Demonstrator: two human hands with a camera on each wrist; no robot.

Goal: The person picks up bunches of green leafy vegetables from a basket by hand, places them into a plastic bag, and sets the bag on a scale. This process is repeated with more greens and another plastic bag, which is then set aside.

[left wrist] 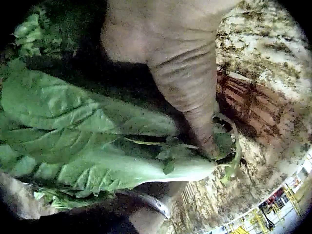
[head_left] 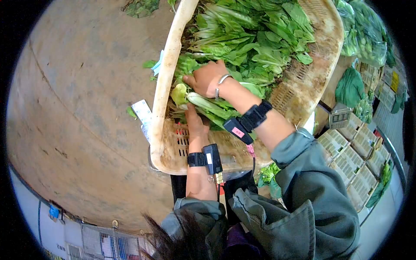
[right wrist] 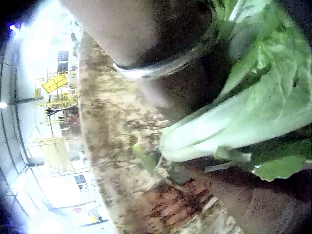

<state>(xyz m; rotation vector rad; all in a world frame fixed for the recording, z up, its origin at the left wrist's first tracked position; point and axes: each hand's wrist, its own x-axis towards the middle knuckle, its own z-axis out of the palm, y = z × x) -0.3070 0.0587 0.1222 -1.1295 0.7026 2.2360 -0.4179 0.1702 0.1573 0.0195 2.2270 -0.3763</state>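
A leafy green with a pale stalk (head_left: 200, 102) lies low in the crate, its stalk base toward the left wall; it also fills much of the left wrist view (left wrist: 146, 168) and right wrist view (right wrist: 209, 134). My left hand (head_left: 196, 123) is under and beside this stalk, thumb by its base, fingers mostly hidden. Above it, my right hand (head_left: 209, 79) has bent fingers among leaves near a yellowish leaf (head_left: 179, 94); its fingertips are hidden. A silver bracelet (head_left: 219, 86) circles the right wrist.
Many greens (head_left: 255, 39) fill the upper part of the dirty, pale plastic crate (head_left: 163, 104). Left of it, a white paper label (head_left: 142, 113) and loose leaves lie on the brown surface (head_left: 95, 86). Bagged greens (head_left: 368, 30) and stacked crates (head_left: 353, 160) stand at the right.
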